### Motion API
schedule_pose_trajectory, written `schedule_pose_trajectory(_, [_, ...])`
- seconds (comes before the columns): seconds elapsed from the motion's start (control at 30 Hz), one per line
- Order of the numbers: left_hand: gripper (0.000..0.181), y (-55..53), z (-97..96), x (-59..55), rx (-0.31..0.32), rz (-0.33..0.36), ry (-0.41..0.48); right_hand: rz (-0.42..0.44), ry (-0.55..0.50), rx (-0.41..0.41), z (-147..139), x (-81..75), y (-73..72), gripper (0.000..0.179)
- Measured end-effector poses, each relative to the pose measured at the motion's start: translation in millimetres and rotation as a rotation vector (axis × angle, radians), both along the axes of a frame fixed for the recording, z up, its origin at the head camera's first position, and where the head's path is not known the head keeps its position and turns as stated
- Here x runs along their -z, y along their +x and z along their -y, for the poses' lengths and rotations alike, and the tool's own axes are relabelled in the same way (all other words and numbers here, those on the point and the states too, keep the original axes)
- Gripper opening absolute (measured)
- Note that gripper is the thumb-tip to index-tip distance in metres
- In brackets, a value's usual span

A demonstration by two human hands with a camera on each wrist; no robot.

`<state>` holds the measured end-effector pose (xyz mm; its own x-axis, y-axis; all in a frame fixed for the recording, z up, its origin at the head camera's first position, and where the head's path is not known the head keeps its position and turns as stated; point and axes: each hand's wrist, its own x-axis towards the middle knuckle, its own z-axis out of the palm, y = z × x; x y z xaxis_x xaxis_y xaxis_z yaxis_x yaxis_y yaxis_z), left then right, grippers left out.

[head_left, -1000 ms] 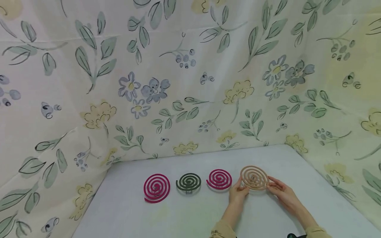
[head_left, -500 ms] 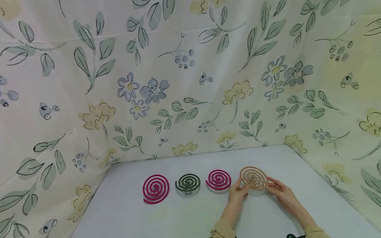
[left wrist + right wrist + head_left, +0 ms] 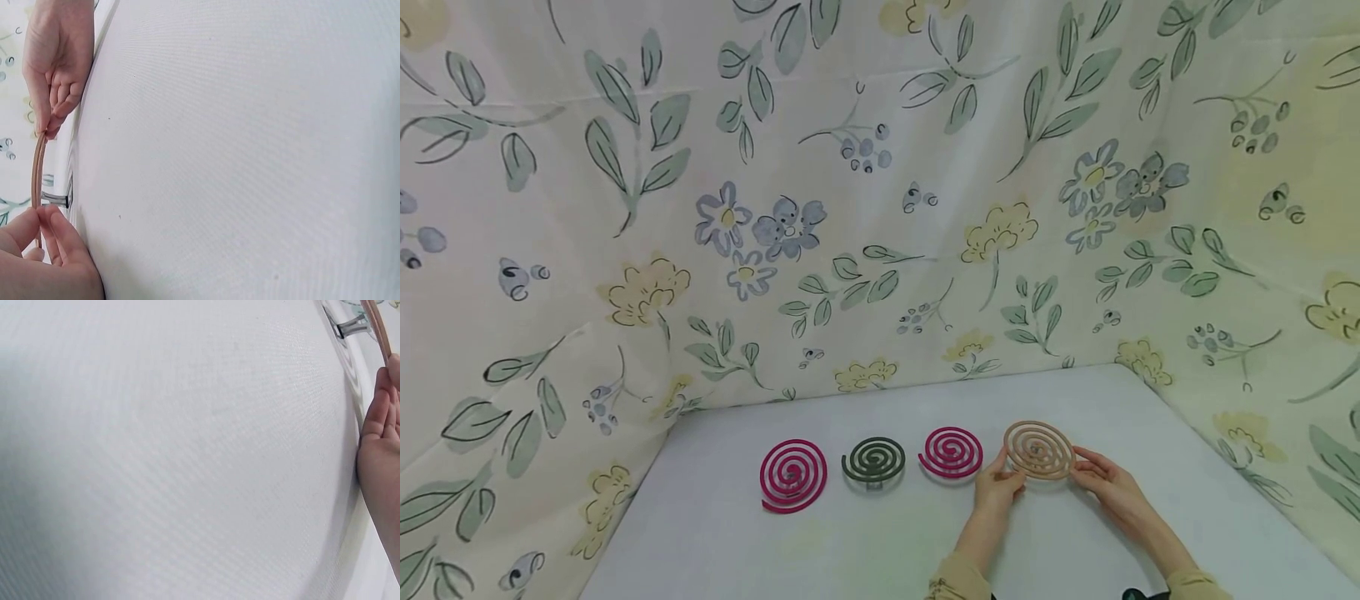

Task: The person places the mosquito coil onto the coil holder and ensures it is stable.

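Observation:
A tan mosquito coil (image 3: 1040, 451) lies flat at the right end of a row of coils, over a small metal stand (image 3: 56, 199). My left hand (image 3: 997, 492) pinches its left edge between thumb and fingers. On the opposite edge, my right hand (image 3: 1108, 485) pinches the coil the same way. Seen edge-on in the left wrist view, the coil (image 3: 37, 169) sits a little above the table, level with the top of the stand. The right wrist view catches only part of the coil (image 3: 378, 330), the stand (image 3: 353, 327) and the right hand (image 3: 381, 434).
To the left stand a magenta coil (image 3: 951, 452), a dark green coil (image 3: 875, 459) and another magenta coil (image 3: 793, 475), the green one on a visible stand. They share a white table (image 3: 850, 558). Floral cloth (image 3: 880, 317) hangs behind and along the sides.
The tan coil tilts very slightly between the hands; otherwise both hands keep their grip in place and the other coils stay put.

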<state>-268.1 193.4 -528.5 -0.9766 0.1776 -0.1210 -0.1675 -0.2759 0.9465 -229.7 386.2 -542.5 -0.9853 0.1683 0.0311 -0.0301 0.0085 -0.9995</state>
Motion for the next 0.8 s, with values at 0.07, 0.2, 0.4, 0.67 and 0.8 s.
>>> schedule_pose_trajectory(0.07, [0.054, 0.1, 0.2, -0.3, 0.002, 0.008, -0.002, 0.016, 0.023, 0.006, 0.5, -1.4, -0.4, 0.046])
schedule_pose_trajectory(0.2, [0.055, 0.2, 1.2, -0.9, 0.018, 0.022, 0.001, 0.038, 0.045, 0.011, 1.8, -4.3, -0.5, 0.057])
schedule_pose_trajectory(0.4, [0.055, 0.6, 3.0, -2.2, 0.036, 0.025, 0.015, 0.059, 0.048, 0.007, 3.4, -7.3, -0.2, 0.06])
schedule_pose_trajectory(0.67, [0.053, 2.1, 2.4, -3.2, 0.03, 0.015, 0.011, 0.042, 0.074, -0.006, 2.9, -7.0, 0.7, 0.063])
schedule_pose_trajectory(0.8, [0.054, 2.0, 2.2, -4.7, 0.028, 0.02, 0.008, 0.051, 0.086, -0.009, 2.1, -7.1, 0.2, 0.064])
